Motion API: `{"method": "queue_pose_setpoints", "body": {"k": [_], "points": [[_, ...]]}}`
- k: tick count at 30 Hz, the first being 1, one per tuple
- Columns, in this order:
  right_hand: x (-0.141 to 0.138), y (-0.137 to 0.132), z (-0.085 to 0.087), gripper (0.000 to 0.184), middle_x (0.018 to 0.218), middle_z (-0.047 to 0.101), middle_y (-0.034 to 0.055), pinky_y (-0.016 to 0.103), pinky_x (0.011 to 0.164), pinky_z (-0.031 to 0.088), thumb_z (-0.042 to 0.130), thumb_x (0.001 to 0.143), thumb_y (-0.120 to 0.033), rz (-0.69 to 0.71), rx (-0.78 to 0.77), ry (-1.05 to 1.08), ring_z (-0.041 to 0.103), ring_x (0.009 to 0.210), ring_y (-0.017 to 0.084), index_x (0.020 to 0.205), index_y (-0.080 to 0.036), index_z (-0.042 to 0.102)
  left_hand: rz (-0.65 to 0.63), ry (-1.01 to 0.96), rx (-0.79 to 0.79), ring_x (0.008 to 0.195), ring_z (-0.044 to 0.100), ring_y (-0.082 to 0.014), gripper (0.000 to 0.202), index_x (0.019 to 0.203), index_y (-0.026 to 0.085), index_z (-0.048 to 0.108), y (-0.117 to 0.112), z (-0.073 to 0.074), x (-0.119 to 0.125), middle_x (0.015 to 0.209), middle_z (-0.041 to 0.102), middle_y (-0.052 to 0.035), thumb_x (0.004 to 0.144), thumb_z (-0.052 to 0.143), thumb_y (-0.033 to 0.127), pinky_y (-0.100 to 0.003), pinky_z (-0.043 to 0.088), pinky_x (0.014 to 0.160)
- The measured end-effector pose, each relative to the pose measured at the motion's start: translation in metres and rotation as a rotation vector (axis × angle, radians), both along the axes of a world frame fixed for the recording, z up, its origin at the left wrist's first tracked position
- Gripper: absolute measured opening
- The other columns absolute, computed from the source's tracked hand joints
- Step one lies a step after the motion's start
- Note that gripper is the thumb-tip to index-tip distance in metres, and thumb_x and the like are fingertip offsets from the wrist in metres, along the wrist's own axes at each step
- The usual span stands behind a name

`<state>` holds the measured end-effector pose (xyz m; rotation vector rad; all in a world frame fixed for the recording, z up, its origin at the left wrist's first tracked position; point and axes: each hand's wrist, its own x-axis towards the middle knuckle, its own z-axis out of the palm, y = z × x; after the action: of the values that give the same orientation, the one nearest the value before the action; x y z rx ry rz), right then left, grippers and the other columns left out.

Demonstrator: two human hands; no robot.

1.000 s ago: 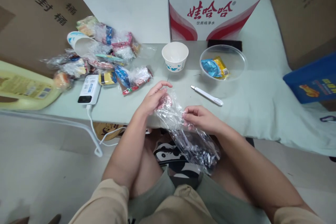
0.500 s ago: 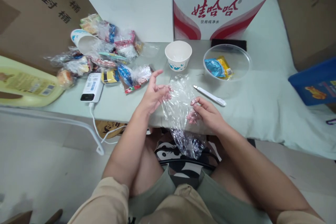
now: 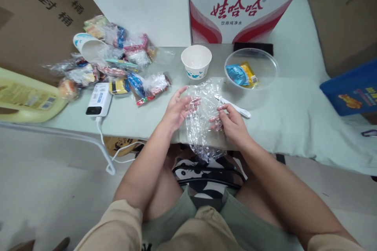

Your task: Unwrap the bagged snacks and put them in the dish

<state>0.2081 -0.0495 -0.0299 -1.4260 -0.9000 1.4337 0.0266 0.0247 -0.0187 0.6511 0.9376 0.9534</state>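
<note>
Two hands [image 3: 176,113] [image 3: 235,126], left spread, right pinching bag [image 3: 203,125]

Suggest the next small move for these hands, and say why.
Probably ease the left hand and right hand slightly apart to spread the clear plastic bag: it hangs crumpled between them, its lower end bunched past the front of the table.

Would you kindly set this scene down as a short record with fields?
Left hand: fingers spread, overlapping the clear plastic bag; inside or behind it, unclear
Right hand: pinching the bag's right side
Standing upright: white paper bowl
Clear bowl contents: blue packet, yellow packet
Beside right hand: white pen-like tool
Picture left: power bank, packet pile
</note>
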Motion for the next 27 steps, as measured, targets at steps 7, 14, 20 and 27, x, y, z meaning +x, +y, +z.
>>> {"method": "queue_pose_setpoints", "body": {"k": [7, 14, 20, 27], "points": [[0.003, 0.003, -0.004, 0.03, 0.071, 0.067, -0.0031, 0.028, 0.05, 0.047, 0.057, 0.087, -0.052, -0.037, 0.036, -0.053, 0.066, 0.054, 0.017, 0.096, -0.027, 0.044, -0.313, 0.123, -0.164, 0.069, 0.071, -0.0157, 0.024, 0.088, 0.012, 0.067, -0.008, -0.004, 0.0, 0.079, 0.074, -0.0083, 0.073, 0.081, 0.026, -0.023, 0.054, 0.061], [0.009, 0.006, -0.001, 0.039, 0.064, 0.067, -0.0024, 0.027, 0.047, 0.048, 0.063, 0.078, -0.051, 0.018, -0.139, 0.094, 0.068, 0.055, 0.02, 0.108, -0.025, 0.056, -0.286, 0.265, 0.095, 0.066, 0.07, -0.0151, 0.026, 0.098, 0.017, 0.068, -0.01, -0.003, -0.007, 0.077, 0.074, -0.003, 0.077, 0.078, 0.029, -0.022, 0.051, 0.056], [0.01, 0.005, -0.001, 0.053, 0.062, 0.065, -0.0033, 0.026, 0.048, 0.047, 0.067, 0.076, -0.047, 0.038, -0.06, 0.104, 0.064, 0.052, 0.016, 0.123, -0.023, 0.06, -0.423, 0.325, 0.178, 0.039, 0.056, -0.0122, 0.038, 0.108, 0.02, 0.062, -0.011, 0.0, -0.015, 0.05, 0.063, 0.003, 0.082, 0.075, 0.044, -0.019, 0.038, 0.038], [0.014, 0.001, -0.001, 0.076, 0.079, 0.07, -0.0027, 0.033, 0.066, 0.057, 0.07, 0.077, -0.048, 0.113, 0.026, 0.292, 0.071, 0.073, 0.019, 0.145, -0.034, 0.038, -0.36, 0.135, 0.179, 0.044, 0.057, -0.0098, 0.045, 0.103, 0.022, 0.058, -0.01, 0.003, -0.022, 0.061, 0.066, 0.0037, 0.072, 0.082, 0.044, -0.019, 0.043, 0.044]]}}
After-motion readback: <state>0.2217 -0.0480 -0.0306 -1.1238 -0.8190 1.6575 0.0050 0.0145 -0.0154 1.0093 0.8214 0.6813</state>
